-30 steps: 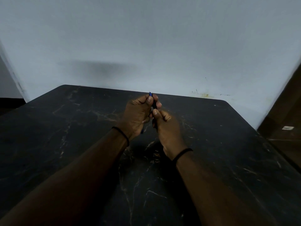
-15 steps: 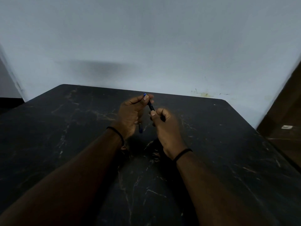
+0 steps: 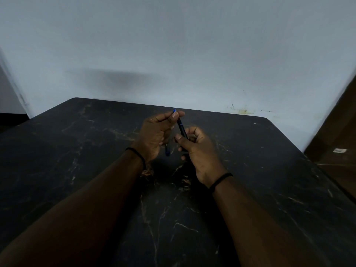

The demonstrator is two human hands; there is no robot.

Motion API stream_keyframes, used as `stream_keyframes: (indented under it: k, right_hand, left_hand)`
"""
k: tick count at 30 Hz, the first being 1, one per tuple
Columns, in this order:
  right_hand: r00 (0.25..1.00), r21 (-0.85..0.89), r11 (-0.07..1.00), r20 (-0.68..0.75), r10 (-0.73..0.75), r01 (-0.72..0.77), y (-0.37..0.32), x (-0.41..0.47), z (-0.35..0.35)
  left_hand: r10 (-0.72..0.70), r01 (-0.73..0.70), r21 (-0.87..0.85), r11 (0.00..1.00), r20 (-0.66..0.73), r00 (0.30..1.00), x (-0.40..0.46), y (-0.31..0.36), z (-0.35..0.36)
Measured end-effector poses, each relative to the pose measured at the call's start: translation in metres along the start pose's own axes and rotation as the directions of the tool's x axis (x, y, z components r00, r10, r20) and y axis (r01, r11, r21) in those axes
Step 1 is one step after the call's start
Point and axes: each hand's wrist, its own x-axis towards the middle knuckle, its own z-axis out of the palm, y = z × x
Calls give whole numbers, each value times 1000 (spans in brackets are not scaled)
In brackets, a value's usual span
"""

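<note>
One pen (image 3: 181, 128): left hand (image 3: 156, 133) pinches its far tip; right hand (image 3: 200, 157) grips its near end. Sideways, table (image 3: 77, 151) edges lie well apart.

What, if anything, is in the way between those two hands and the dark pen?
Nothing visible. Both hands hold the pen: the left hand pinches its blue upper end, and the right hand grips its lower part, above the table. A small blue-ended piece shows under the left hand, beside the pen, not between.

Left hand (image 3: 156, 133) and right hand (image 3: 198, 151) sit close together above the table (image 3: 77, 151), a pen (image 3: 181, 127) slanting between them, perhaps its cap (image 3: 167, 152) under the left. A wall (image 3: 173, 54) stands behind.
</note>
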Motion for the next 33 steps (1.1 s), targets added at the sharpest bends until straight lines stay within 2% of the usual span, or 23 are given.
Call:
stream_keyframes:
  k: [6, 12, 15, 20, 24, 26, 30, 33]
  right_hand:
    - [999, 39, 998, 33, 39, -40, 0, 2, -1]
    - [1000, -25, 999, -2, -21, 21, 1, 2, -3]
    - [1000, 19, 1000, -7, 10, -10, 1, 2, -3]
    - [999, -18, 999, 3, 46, -46, -3, 2, -1]
    - [999, -118, 993, -30, -25, 22, -1, 2, -2]
    - [997, -104, 993, -43, -67, 62, 0, 2, -2]
    - [999, -57, 998, -34, -37, 35, 0, 0, -1]
    - [999, -104, 994, -34, -32, 28, -4, 1, -1]
  left_hand:
    - [-6, 7, 36, 999, -20, 1000, -2, 3, 3]
    - [-10, 11, 77, 997, -14, 1000, 0, 1, -1]
    - [-6, 7, 85, 996, -7, 1000, -1, 1, 0]
    - [-2, 3, 47, 999, -14, 1000, -1, 1, 1]
    - [-5, 7, 71, 997, -34, 999, -2, -1, 1]
    - [-4, 8, 76, 997, -50, 999, -1, -1, 2]
    - [-4, 9, 85, 996, -57, 998, -2, -1, 3]
    - [-9, 16, 81, 997, -82, 997, -3, 0, 2]
